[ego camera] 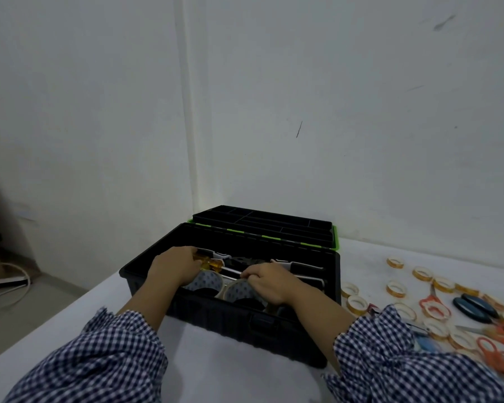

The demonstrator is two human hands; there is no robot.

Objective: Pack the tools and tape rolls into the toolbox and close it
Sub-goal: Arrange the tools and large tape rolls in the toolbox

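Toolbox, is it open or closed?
Open. The lid lies swung back behind the toolbox; the left hand and right hand reach inside.

toolbox (pixel 239 318) open on table (pixel 216 373), tape rolls (pixel 357 305) and scissors (pixel 434 308) right of it

— What colours are showing mid-frame?
— The toolbox (pixel 274 324) is showing black, with bright green running along its hinge edge. The screwdriver (pixel 211 263) in it is glowing amber at the handle.
— And at the right?
— The tape rolls (pixel 394 266) are looking yellowish-amber; the orange scissors (pixel 434 308) are lying beside the dark blue scissors (pixel 474 308). Along the bottom, the sleeves (pixel 99 359) are showing a navy-and-white check against the white table (pixel 216 373).
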